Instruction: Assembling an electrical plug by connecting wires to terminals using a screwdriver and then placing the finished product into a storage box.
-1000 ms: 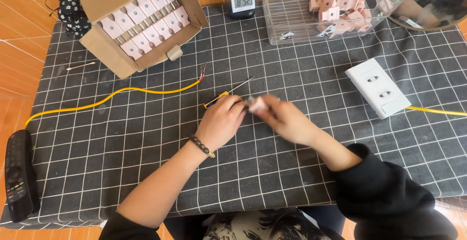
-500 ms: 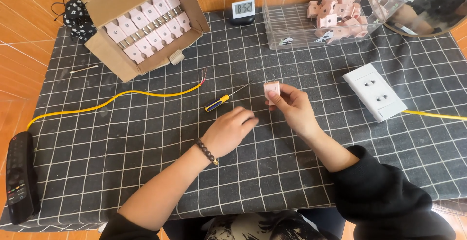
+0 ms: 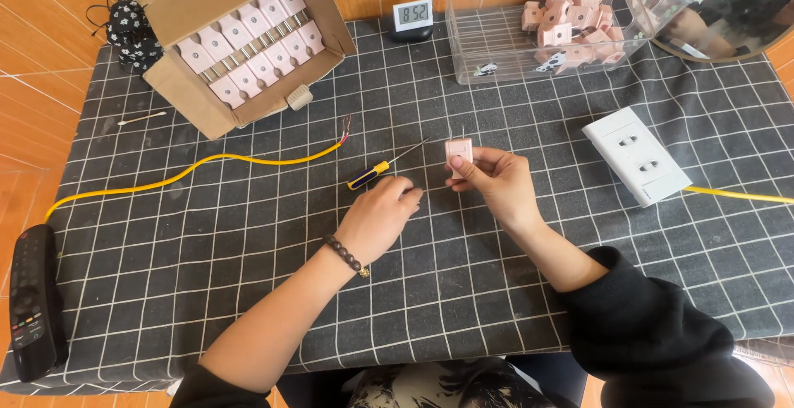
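right hand point(image 3: 495, 183): pinches pink plug point(image 3: 459, 154), prongs up
left hand point(image 3: 382, 218): loosely curled, empty, beside screwdriver point(image 3: 382, 170)
tip: hold plug steady, take screwdriver by its handle

Open brown cardboard box point(image 3: 240, 44) of pink plugs far beyond left fingers point(image 3: 405, 197); small grey-screened clock point(image 3: 412, 17) beyond right fingers point(image 3: 467, 168).

Home worktable point(image 3: 248, 292): remote point(image 3: 33, 300), mirror point(image 3: 728, 11).

One screwdriver point(image 3: 379, 174), one white socket plate point(image 3: 635, 155), one clock point(image 3: 412, 16), one remote point(image 3: 33, 299).
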